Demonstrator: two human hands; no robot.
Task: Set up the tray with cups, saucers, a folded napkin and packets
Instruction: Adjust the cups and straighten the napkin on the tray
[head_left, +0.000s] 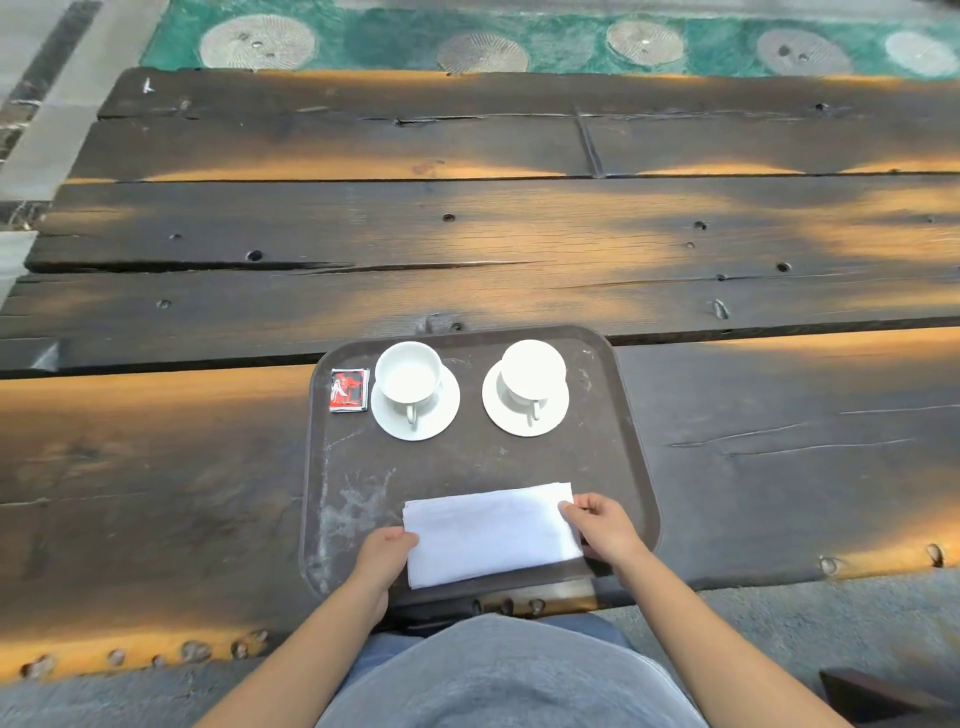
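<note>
The folded napkin (491, 530) lies at the near edge of the tray (636, 467). The right hand (605, 525) pinches its right end; the left hand (387, 553) seems to pinch its left end. Behind stand two cups (409, 374) on saucers (395, 422), packets (349, 389) beside them.

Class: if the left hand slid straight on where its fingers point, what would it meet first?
The left hand would meet the folded white napkin at once; it seems to hold its left edge.

Left hand (387, 553) and right hand (602, 525) pinch the napkin (491, 532) at opposite ends
</note>
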